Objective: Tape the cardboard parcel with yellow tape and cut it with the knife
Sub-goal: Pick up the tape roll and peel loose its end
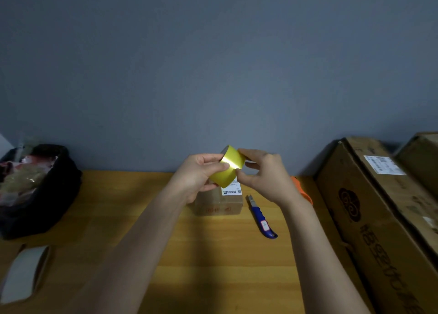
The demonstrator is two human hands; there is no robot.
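Observation:
A roll of yellow tape is held up above the table between both hands. My left hand grips its left side with the thumb across the front. My right hand pinches the roll's right edge with fingertips on top and thumb below. Under the roll a small cardboard parcel with a white label sits on the wooden table. A blue-handled utility knife lies on the table just right of the parcel, blade end pointing away from me.
Large cardboard boxes stand along the right side. A black bag stuffed with items sits at the left. A greyish tape roll lies at the near left. Something orange shows behind my right wrist.

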